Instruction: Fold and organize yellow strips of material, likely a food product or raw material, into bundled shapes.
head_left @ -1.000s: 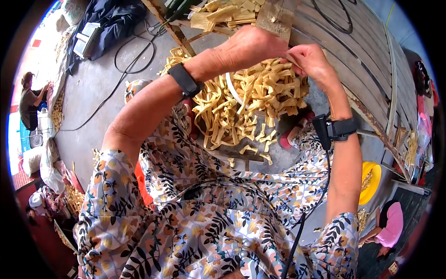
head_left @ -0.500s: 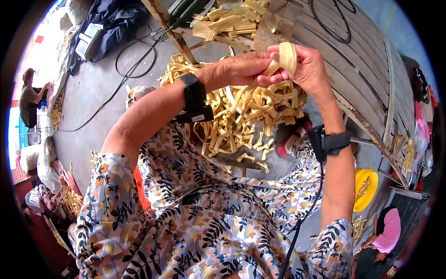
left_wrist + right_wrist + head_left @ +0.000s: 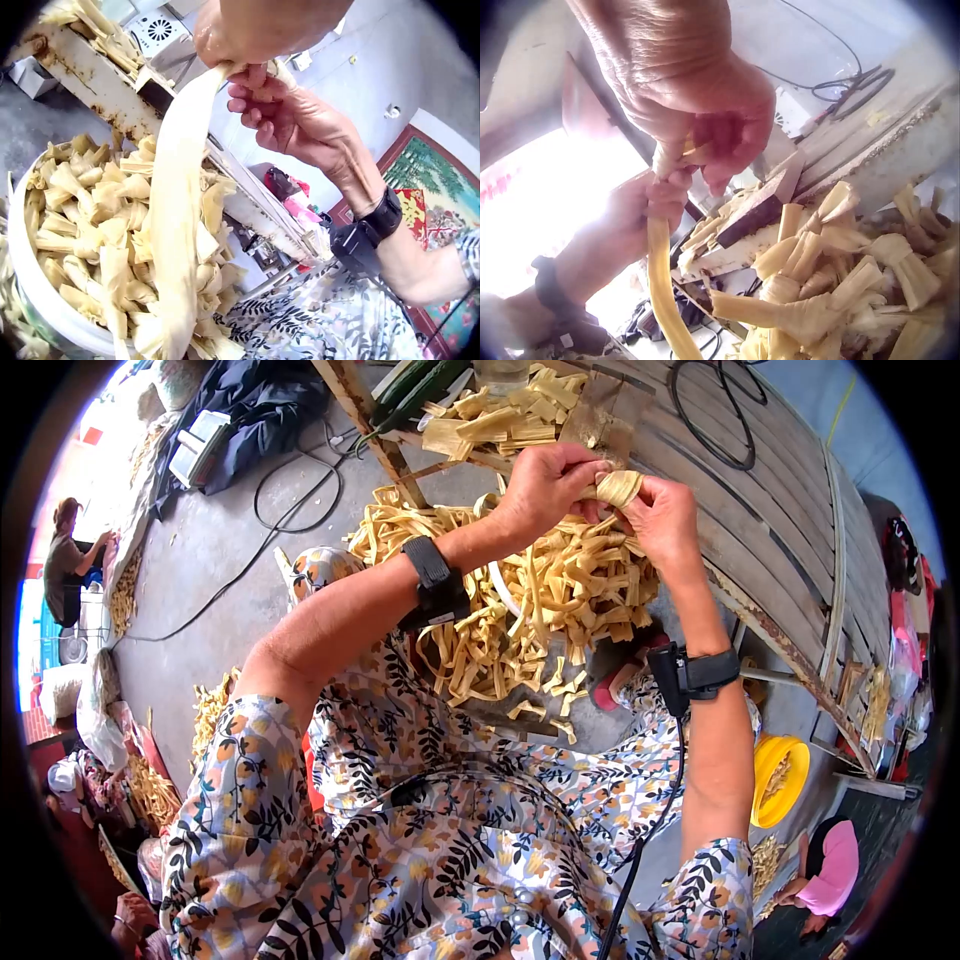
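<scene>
A long, flat, pale yellow tofu-skin strip (image 3: 618, 488) runs between my two hands, bent into a loop near the fingertips. My left hand (image 3: 548, 488) pinches it from the left, and its long tail (image 3: 178, 195) hangs down in the left wrist view. Close against it, my right hand (image 3: 665, 518) grips the looped part between thumb and fingers. Curled fingers partly hide the loop in the right wrist view. Below both hands, a heap of knotted strips (image 3: 590, 580) fills a bucket with a white rim (image 3: 26, 262).
Flat strips (image 3: 500, 425) lie on the slatted wooden table (image 3: 770, 510) ahead, near a small board (image 3: 600, 425) and green cucumbers (image 3: 420, 395). A black cable (image 3: 275, 525) loops across the floor at left. A yellow bucket (image 3: 780, 780) stands at right. Other people are at both sides.
My hands came together over the heap, and the strip went from barely showing to a wide band over the right fingers. Now that loop is smaller and the left hand sits higher beside it.
</scene>
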Tool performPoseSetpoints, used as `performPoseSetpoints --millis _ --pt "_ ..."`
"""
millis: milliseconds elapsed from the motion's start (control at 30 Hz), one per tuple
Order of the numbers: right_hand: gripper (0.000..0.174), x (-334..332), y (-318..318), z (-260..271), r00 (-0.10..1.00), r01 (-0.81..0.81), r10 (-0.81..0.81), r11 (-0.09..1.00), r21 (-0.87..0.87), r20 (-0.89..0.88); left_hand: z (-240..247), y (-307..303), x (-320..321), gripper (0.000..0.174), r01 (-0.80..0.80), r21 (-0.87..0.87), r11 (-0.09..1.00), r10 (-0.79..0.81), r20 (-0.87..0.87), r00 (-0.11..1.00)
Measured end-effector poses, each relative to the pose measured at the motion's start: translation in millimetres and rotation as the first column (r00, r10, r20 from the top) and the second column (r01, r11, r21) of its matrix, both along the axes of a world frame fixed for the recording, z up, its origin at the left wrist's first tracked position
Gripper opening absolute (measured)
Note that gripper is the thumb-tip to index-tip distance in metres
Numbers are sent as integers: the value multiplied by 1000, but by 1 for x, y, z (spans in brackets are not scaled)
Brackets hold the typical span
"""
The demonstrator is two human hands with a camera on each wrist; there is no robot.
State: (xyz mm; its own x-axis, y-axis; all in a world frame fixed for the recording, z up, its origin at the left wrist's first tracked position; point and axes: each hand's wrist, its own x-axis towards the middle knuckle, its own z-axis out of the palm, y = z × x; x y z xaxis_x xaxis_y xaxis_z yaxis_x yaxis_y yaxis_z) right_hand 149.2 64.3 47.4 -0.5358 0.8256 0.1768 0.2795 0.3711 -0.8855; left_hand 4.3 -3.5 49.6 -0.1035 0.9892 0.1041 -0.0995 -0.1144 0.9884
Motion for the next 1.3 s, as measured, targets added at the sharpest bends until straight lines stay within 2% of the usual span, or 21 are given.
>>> performPoseSetpoints --millis 67,100,200,233,300,333,367,400,433,467,567,600,633,800,933,1033,1133,1300 --pt "13 1 3 3 998 -25 38 973 -227 53 -2 0 -4 24 49 28 998 -48 -51 998" --pt "11 1 5 3 992 -28 54 976 -217 118 0 -1 -4 25 51 15 999 -48 -160 986" --pt "9 -3 2 -11 995 -41 39 999 16 92 3 -3 -1 27 44 8 999 -36 -436 899" --pt "8 -3 -8 3 967 44 -37 999 -25 252 -2 -3 0 28 35 33 999 -14 -501 865" --pt "8 -5 -10 -3 996 11 -33 967 254 85 -8 0 1 26 1 122 993 74 -612 787" --pt "9 -7 -12 -4 1000 13 -15 921 389 1 -8 1 1 25 -29 88 996 71 -521 850" --pt "8 -5 -13 -1 1000 9 1 936 351 -28 -9 3 1 25 -56 51 997 73 -423 903" --pt "9 -5 -11 3 991 21 19 954 300 -129 -6 4 3 24 -79 11 997 78 -319 944" --pt "9 -4 -10 6 973 28 31 969 247 -229 -3 5 5 23 -73 -138 988 59 -98 993" --pt "9 -4 -8 9 944 28 38 980 195 -326 0 4 5 23 -10 -159 987 16 40 999" --pt "8 4 5 22 838 92 -199 970 -227 -508 7 3 3 24 191 -215 958 -89 409 908" --pt "8 9 9 25 785 93 -301 922 -377 -541 9 1 3 24 202 -202 958 -117 366 923" --pt "8 14 13 26 768 99 -346 895 -434 -539 11 0 4 24 213 -188 959 -145 319 936" --pt "10 16 13 20 784 129 -403 849 -512 -471 8 -5 -3 23 214 -215 953 -175 186 967" --pt "15 19 14 20 780 119 -413 834 -538 -469 0 -3 -13 23 411 -211 887 -315 375 872" --pt "20 21 11 24 843 -13 -286 836 -548 -456 -2 -4 -19 23 494 -221 841 -358 458 814" --pt "20 21 7 29 949 -83 -110 816 -572 -295 -4 -6 -23 23 536 -209 818 -388 487 783" --pt "18 15 2 18 967 -147 28 876 -459 -255 -4 -5 -22 22 569 -208 796 -428 471 771"
